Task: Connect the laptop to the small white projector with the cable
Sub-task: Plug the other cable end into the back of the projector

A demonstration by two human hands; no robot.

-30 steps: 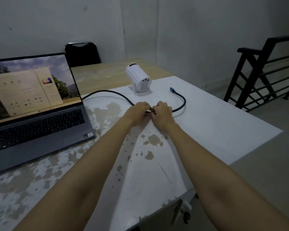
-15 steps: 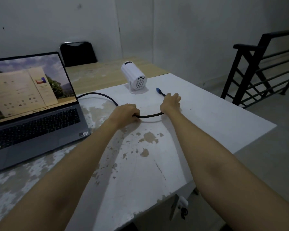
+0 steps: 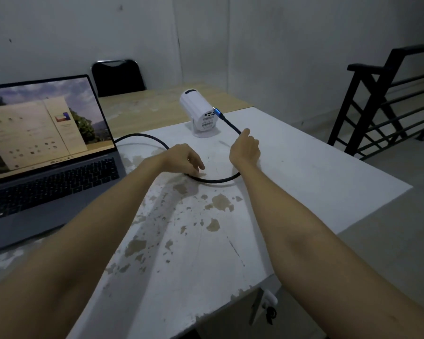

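While the right hand (image 3: 244,149) pinches the black cable (image 3: 213,180), its blue plug (image 3: 218,113) meets the white projector (image 3: 201,113).

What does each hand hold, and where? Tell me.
Right hand pinches the black cable a little behind its blue plug. Left hand rests open on the cable's loop.

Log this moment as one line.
right hand: holds cable, blue plug at projector ports | left hand: open over cable

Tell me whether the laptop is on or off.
On: the open laptop has a lit screen showing a landscape wallpaper with a window over it.
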